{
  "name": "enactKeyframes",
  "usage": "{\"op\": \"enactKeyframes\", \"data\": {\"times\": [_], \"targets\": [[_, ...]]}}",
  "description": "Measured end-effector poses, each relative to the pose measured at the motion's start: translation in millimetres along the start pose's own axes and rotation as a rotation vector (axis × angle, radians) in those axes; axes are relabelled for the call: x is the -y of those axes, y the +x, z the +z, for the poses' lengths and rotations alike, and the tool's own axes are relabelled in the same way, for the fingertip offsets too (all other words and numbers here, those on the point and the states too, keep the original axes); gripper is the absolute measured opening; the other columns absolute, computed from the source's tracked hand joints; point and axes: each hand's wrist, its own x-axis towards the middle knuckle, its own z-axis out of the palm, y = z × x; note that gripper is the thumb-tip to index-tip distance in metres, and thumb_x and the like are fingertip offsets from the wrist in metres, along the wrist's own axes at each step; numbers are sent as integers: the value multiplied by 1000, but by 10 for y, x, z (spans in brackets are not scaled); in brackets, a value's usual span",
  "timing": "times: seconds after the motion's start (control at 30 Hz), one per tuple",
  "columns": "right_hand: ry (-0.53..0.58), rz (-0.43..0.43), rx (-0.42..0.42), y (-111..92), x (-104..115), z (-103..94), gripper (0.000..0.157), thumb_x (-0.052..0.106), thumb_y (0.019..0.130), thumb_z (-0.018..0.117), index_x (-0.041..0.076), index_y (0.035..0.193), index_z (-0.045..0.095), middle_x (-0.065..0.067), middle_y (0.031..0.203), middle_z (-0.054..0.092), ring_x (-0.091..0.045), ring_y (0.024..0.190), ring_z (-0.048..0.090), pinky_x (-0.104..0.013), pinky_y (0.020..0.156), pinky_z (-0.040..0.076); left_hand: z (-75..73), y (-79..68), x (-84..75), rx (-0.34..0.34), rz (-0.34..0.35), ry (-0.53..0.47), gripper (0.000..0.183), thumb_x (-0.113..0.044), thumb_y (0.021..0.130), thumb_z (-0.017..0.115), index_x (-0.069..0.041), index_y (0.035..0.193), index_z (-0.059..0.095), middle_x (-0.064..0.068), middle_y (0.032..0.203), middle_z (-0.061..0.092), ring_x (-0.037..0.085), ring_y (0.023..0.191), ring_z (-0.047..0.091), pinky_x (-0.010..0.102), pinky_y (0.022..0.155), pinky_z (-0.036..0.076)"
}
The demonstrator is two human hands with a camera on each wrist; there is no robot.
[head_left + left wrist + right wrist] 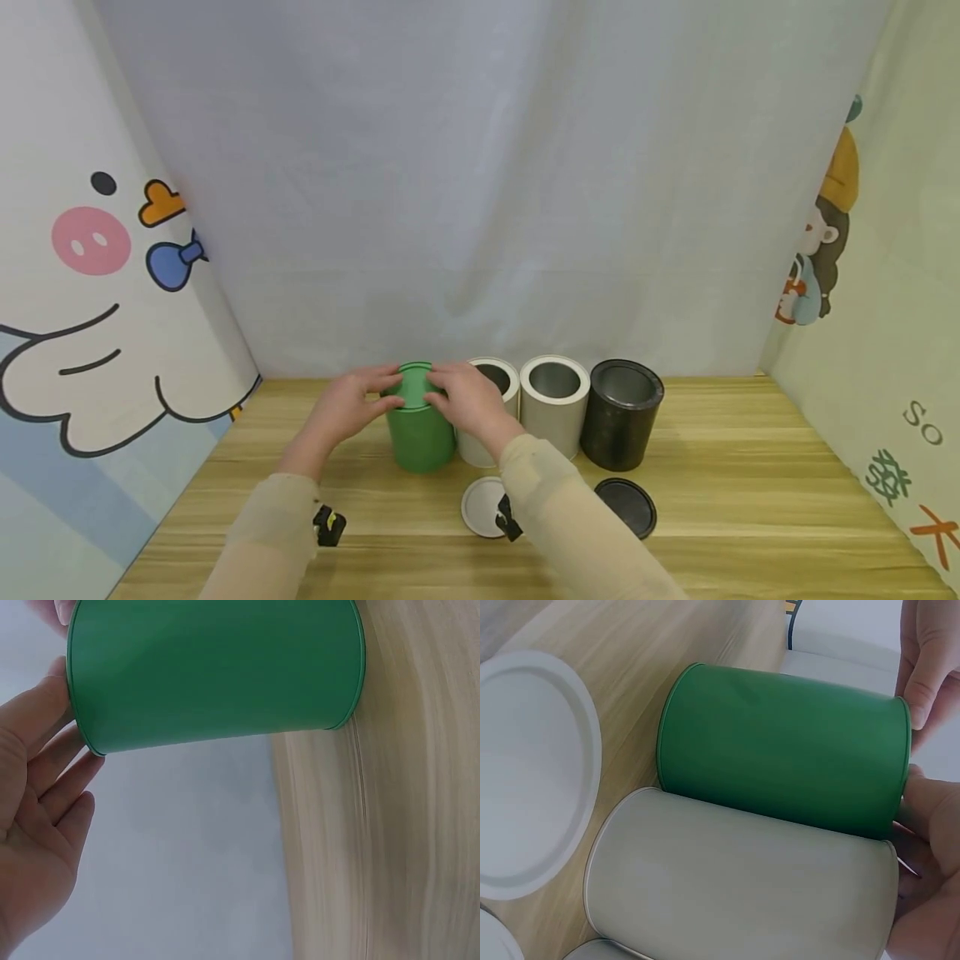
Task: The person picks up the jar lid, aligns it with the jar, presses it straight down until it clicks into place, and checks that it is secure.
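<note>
- With the left hand, fingers and thumb spread and softly bent, touching the left side of the top of the green can.
- With the right hand, likewise spread, touching the right side of the same top, close to the white can next door.
- Best, by judgement, to match the force of both hands on opposite sides, so as to keep the round green lid level; whether pressing down or easing up, impossible to tell.
- Worth keeping the can steady meanwhile, and the right fingertips off the neighbouring rim.
- In front, flat on the wood-grain desk: white lid, partly behind the right sleeve, and black lid; in the right wrist view, also part of a second white lid.
- Beyond those lids, at the left end of the row: the green can, upright, straight-walled, plain green, thinly beaded at top and bottom, looking paler on the lid.
- To its right, side by side: the white can, a second white can and a black can, all uncovered.
- Farthest back: pale curtain, hanging in soft folds.
</note>
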Motion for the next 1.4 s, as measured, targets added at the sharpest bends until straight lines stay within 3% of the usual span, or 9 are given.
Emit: {"op": "enactKeyframes", "data": {"times": [0.53, 0.87, 1.1, 1.23, 1.4], "targets": [[-52, 29, 31, 29, 39, -37, 31, 32, 98, 64, 14, 122, 71, 0, 140, 58, -19, 132, 50, -35, 112, 37, -43, 45, -8, 73, -78, -72, 48, -26, 92, 72, -2, 132, 63, 14, 141, 55, 42, 131, 46, 57, 102, 44], [-94, 48, 79, 61, 55, -58, 28, 35, 99, 62, 17, 118, 72, 3, 140, 58, -19, 132, 49, -36, 107, 44, -49, 59, 17, 93, -73, -71, 49, -28, 93, 71, -1, 133, 62, 17, 140, 56, 43, 132, 44, 58, 105, 40], [-74, 38, 78, 73, 54, -64, 18, 33, 98, 63, 17, 102, 72, 2, 133, 62, -21, 127, 54, -36, 102, 47, -61, 62, 46, 106, -51, -62, 50, -27, 94, 70, 0, 134, 60, 18, 139, 56, 44, 131, 45, 58, 104, 41], [-47, 46, 95, 65, 44, -73, 24, 32, 99, 63, 16, 114, 71, 2, 136, 60, -22, 129, 51, -37, 103, 47, -57, 56, 42, 107, -47, -68, 50, -26, 93, 71, -1, 136, 59, 20, 139, 55, 44, 131, 46, 58, 104, 42], [-47, 27, 118, 55, 21, -76, 35, 34, 100, 60, 15, 128, 67, 1, 141, 56, -21, 132, 48, -37, 109, 42, -26, 44, 54, 70, 9, -44, 49, -23, 93, 70, 2, 134, 60, 21, 137, 56, 44, 128, 48, 58, 104, 41]]}}
